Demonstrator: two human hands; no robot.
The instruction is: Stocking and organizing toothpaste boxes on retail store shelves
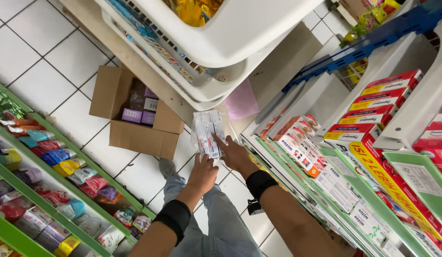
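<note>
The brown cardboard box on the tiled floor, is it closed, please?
No, the brown cardboard box has its flaps open, showing small purple packages inside.

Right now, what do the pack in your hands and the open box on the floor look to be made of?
The pack held by both hands, left and right, looks like white boxes wrapped in clear plastic film: it shows glossy, crinkled highlights. The box looks like plain brown cardboard: matte, with folded flaps standing open.
</note>
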